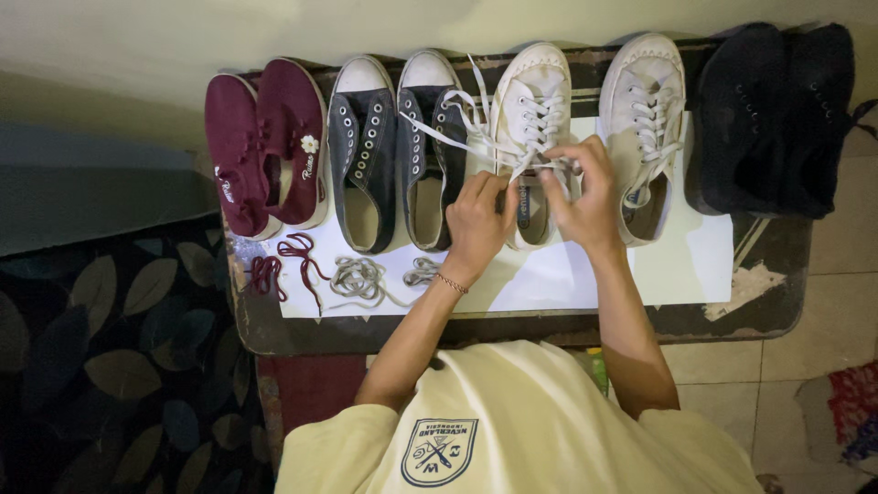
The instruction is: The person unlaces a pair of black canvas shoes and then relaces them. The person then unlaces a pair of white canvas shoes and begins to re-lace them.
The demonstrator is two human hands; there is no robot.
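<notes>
At frame centre, left hand (477,218) and right hand (581,194) pinch the soft, limp white lace (457,137) of a light canvas shoe (535,110); best gripped near its eyelets.

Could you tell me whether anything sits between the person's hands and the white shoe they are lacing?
Nothing visible does: the left hand and right hand are already on the white lace of the white shoe.

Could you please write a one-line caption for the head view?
Both hands, left and right, work the lace of a white sneaker in a row of shoes.
</notes>
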